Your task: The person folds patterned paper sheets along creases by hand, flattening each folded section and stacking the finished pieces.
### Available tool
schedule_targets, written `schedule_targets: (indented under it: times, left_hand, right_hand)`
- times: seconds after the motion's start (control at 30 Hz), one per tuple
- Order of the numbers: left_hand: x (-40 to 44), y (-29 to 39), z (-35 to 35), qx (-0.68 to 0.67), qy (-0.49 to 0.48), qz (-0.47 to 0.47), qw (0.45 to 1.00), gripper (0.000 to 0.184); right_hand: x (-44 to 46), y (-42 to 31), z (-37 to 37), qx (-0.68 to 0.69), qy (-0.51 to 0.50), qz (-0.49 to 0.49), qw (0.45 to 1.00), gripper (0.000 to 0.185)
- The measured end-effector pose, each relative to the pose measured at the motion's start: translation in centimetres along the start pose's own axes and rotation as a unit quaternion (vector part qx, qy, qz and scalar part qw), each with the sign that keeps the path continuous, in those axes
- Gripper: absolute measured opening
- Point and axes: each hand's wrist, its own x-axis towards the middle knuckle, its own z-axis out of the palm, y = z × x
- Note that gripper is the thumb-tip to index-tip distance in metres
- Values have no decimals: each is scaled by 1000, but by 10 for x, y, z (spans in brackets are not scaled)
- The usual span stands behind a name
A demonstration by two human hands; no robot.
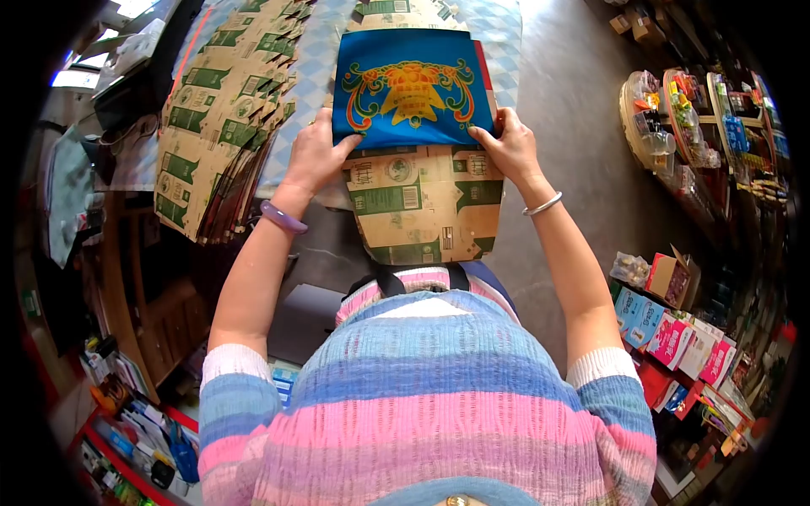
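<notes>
Both my hands hold a blue printed sheet [359, 80] by its lower left and lower right corners. An orange, yellow and green ornament decorates its middle, and a red strip shows along its right edge. My left hand [319, 152] is closed with the thumb on top of the sheet and the fingers mostly hidden behind. On the other corner, my right hand [510, 148] pinches in the same way. Below the blue sheet lies brown paper with green print [422, 202], reaching toward my lap.
To the left, many overlapping brown sheets with green print [224, 110] lie fanned on a blue-and-white checked cloth [316, 42]. Shelves of packaged goods [700, 126] stand on the right, above colourful boxes [666, 333]. A red-edged shelf with small items [143, 438] is at lower left.
</notes>
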Motion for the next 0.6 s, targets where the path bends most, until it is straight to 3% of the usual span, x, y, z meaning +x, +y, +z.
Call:
schedule_targets:
  times: [0.17,0.27,0.37,0.53,0.6]
  left_hand:
    - [8,6,1,55,-15,-34,998,44]
    - [16,6,1,68,-37,-34,996,51]
    - [23,8,-2,81,-56,-47,994,51]
    - [35,5,-7,76,-109,-74,988,57]
    - [37,3,-5,85,-115,-68,987,58]
  right_hand:
    - [1,-1,-1,3,-13,12,1000,48]
    - [-2,2,-6,-50,26,-79,995,42]
    - [-1,-8,-8,34,63,-98,993,39]
    - [12,-20,-12,-4,-7,-2,1000,51]
    - [17,-16,-10,-50,-7,-24,998,55]
